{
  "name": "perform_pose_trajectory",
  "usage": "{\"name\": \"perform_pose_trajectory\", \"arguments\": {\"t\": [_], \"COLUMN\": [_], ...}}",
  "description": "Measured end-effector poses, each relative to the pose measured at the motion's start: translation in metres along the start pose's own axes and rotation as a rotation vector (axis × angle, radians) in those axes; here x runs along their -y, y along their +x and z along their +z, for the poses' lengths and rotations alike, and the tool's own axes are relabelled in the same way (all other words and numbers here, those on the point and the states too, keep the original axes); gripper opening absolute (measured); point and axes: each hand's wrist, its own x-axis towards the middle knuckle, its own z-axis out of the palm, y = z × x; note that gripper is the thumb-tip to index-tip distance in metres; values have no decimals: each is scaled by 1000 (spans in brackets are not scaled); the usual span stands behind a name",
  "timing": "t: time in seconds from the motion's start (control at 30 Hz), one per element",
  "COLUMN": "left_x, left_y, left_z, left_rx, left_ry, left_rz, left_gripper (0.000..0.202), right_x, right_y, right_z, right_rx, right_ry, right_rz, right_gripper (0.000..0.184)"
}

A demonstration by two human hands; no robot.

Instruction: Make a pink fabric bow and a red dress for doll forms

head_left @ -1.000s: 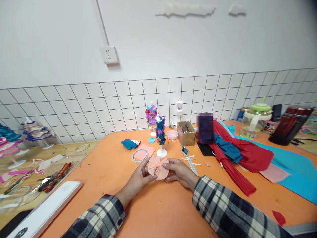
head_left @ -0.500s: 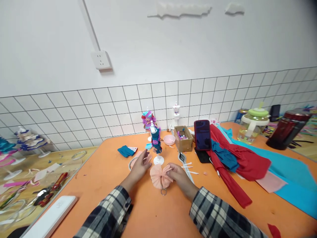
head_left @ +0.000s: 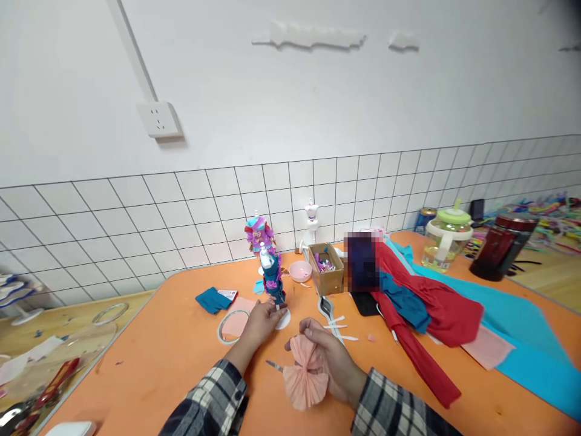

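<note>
- Right hand (head_left: 336, 363): grip pinching the pleated pink piece (head_left: 306, 387), held over the near surface (head_left: 181, 381); a thin tool tip (head_left: 273, 365) projects beside it.
- Left hand (head_left: 259, 324): at the foot of the dressed figure (head_left: 271, 274); whether this grip is closed cannot be told.
- Progress: pleating apparently done; piece apart from figure; remainder unclear.

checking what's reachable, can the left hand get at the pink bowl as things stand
Probably yes: bare orange table shows between the left hand and the pink bowl, though the hand is at the foot of the teal mannequin.
</note>
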Motion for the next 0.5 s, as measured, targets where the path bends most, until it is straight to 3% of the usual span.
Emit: {"name": "perform_pose_trajectory", "arguments": {"t": [0.13,0.3,0.4,0.5], "left_x": [0,-3,-6,-10], "left_y": [-11,-27,-31,-32], "left_z": [1,0,-1,0], "left_rx": [-30,-45,-61,-68], "left_ry": [130,250,301,320], "left_rz": [-29,-73,-109,-128], "left_gripper": [24,27,33,33], "right_x": [-6,-1,1,-1], "right_y": [4,6,8,11], "right_z": [-7,-13,-15,-17], "right_rx": [79,148,173,116], "right_ry": [63,-120,-173,-251], "right_rz": [131,42,-18,-121], "right_gripper": [44,67,59,50]}}
